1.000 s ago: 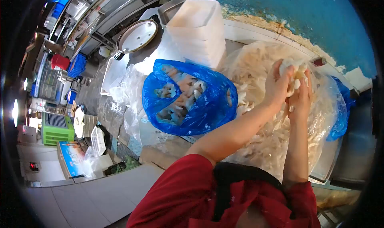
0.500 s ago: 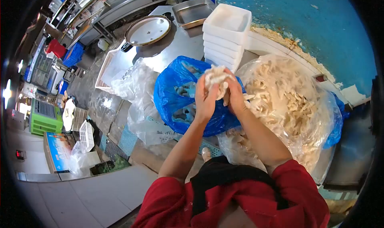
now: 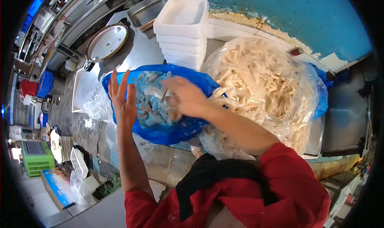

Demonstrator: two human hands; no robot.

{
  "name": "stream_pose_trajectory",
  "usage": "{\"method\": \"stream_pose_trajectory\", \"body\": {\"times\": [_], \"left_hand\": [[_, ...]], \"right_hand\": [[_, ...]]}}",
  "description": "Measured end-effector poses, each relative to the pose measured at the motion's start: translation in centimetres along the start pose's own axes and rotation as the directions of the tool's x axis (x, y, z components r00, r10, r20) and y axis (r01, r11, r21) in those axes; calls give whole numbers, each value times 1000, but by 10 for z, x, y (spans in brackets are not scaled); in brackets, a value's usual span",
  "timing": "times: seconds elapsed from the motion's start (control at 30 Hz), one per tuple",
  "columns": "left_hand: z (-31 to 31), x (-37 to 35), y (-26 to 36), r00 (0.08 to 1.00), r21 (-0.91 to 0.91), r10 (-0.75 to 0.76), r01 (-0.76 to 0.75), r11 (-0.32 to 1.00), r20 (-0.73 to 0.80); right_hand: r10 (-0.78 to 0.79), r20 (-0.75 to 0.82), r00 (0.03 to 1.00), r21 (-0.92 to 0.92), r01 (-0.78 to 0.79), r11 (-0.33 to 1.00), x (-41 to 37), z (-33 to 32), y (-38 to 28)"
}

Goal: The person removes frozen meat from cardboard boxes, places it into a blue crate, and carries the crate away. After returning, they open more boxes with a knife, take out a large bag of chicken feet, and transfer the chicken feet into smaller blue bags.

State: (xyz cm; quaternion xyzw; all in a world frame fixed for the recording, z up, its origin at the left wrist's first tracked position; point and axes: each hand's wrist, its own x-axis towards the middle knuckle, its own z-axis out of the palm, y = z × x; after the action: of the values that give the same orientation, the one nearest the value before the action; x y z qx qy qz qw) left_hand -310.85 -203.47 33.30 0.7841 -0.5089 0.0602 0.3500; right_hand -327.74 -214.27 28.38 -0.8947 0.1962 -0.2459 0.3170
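A blue plastic bag (image 3: 164, 137) lies wide open in front of me, with pale pieces that look like chicken feet (image 3: 150, 104) inside. My left hand (image 3: 124, 102) is at the bag's left side, fingers spread and upright, holding nothing. Over the pieces in the bag is my right hand (image 3: 185, 97), blurred by motion. Its fingertips are smeared, so I cannot make out whether it grips a piece. To the right, a large clear plastic bag (image 3: 310, 96) holds a big heap of similar pale, yellowish chicken feet (image 3: 260, 88).
A stack of white trays (image 3: 182, 32) stands behind the blue bag. Left of it are a round lid (image 3: 107, 43) and a metal pan (image 3: 147, 12) on the steel table (image 3: 138, 52). Crumpled clear plastic (image 3: 96, 104) lies left. A blue wall (image 3: 280, 16) rises behind.
My hands have parted and no longer hold the bunch of chicken feet together above the bag. The bag's mouth is wider, showing more pieces. The camera view has shifted.
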Motion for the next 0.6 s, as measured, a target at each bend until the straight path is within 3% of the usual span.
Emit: {"method": "stream_pose_trajectory", "body": {"times": [0.07, 0.1, 0.13, 0.17, 0.2, 0.27, 0.33, 0.37, 0.43, 0.57, 0.6], "left_hand": [[-6, -2, 8, 1000, 30, 9, -10, 999, 15], [-8, -4, 11, 998, 66, 56, -56, 996, 6], [-7, -7, 13, 998, 65, 55, -55, 996, 7], [-6, -9, 15, 997, -88, 29, -22, 996, 69], [-5, -10, 19, 991, -234, 13, 18, 972, 132], [-4, -16, 36, 980, -127, 53, -29, 992, 194], [0, -18, 26, 971, 126, 199, -216, 968, 134], [-4, -19, 20, 971, 145, 200, -218, 965, 129], [-15, -17, 7, 967, 377, 240, -254, 891, 87], [-35, -17, -21, 965, 205, 235, -255, 945, 114], [-40, -17, -20, 966, 208, 234, -252, 945, 107]], "right_hand": [[32, 104, 994, -41, -28, 999, -17, -59, 15], [34, 195, 980, -161, -2, 987, -30, -72, 42], [188, 339, 922, -195, -127, 973, -44, -88, 48], [285, 431, 856, -166, -236, 958, -61, -89, 64], [284, 425, 859, -166, -235, 958, -69, -86, 72], [271, 370, 889, -234, -193, 953, -80, -74, 77], [236, 318, 918, -229, -167, 959, -79, -70, 74], [294, 334, 896, -271, -207, 940, -78, -72, 71], [332, 286, 899, -310, -241, 920, -77, -80, 63], [421, 222, 879, -228, -373, 899, -69, -96, 68], [475, 127, 871, -249, -436, 865, -59, -103, 56]]}}
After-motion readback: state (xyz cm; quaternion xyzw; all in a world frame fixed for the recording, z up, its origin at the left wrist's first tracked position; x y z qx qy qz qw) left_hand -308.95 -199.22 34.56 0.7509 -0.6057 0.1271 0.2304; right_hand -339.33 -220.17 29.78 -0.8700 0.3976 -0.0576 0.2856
